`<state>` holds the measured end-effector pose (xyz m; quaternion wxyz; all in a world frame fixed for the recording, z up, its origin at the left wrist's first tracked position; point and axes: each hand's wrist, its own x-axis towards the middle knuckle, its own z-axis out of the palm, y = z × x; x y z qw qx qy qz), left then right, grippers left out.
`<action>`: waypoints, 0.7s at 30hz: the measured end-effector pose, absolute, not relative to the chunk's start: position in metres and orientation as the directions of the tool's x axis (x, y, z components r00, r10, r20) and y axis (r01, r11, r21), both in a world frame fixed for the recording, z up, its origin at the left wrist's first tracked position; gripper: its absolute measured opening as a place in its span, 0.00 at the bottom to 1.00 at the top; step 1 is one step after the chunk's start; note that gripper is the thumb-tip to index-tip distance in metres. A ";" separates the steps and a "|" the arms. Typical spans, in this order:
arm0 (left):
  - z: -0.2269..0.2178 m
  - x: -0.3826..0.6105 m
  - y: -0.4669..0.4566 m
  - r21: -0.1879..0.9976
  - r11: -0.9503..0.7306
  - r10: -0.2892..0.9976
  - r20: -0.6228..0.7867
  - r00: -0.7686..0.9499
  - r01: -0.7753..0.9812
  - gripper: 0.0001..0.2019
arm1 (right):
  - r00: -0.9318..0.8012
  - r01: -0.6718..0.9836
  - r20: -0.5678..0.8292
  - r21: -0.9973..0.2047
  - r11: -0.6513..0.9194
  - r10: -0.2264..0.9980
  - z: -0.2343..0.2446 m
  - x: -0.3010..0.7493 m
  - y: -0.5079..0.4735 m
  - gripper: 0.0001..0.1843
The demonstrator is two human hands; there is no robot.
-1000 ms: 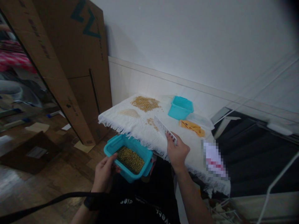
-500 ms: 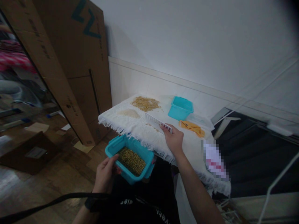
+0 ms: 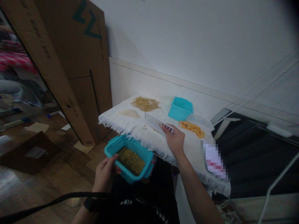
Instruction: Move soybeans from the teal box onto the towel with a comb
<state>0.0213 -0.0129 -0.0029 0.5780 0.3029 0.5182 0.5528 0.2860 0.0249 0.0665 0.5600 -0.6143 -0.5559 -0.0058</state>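
Note:
My left hand (image 3: 105,175) grips the near-left rim of a teal plastic tub (image 3: 149,170), its thumb over the edge. Inside the tub lie yellow-green beans (image 3: 132,161). A white slotted plastic piece (image 3: 153,121), long and thin, is in my right hand (image 3: 175,139), with its lower edge at the cloth. A few loose beans (image 3: 144,127) lie beside that edge. Farther back on the white fringed cloth (image 3: 112,118) are a spread heap of tan beans (image 3: 146,104) and a low pile of pale grains (image 3: 128,114).
A second teal tub (image 3: 178,112) stands at the back right of the cloth, by a clear lid (image 3: 201,120) and a folded orange cloth (image 3: 192,128). Tall cardboard (image 3: 81,56) rises at left. The white wall (image 3: 187,40) closes off the back.
My right hand and the white slotted piece have shifted slightly right. Several loose beans by its edge lie differently. The left hand and tub have barely moved.

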 end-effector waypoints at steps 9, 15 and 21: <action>-0.005 0.019 -0.012 0.883 0.255 0.937 -0.326 -0.124 -0.395 0.16 | 0.501 0.750 0.654 -0.655 0.093 0.567 0.055 0.305 -0.025 0.19; -0.005 0.021 -0.013 0.885 0.256 0.934 -0.330 -0.138 -0.389 0.17 | 0.541 0.758 0.661 -0.651 0.039 0.521 0.053 0.313 -0.045 0.21; -0.007 0.022 -0.012 0.888 0.258 0.936 -0.327 -0.128 -0.381 0.17 | 0.534 0.739 0.649 -0.670 0.074 0.542 0.053 0.303 -0.040 0.21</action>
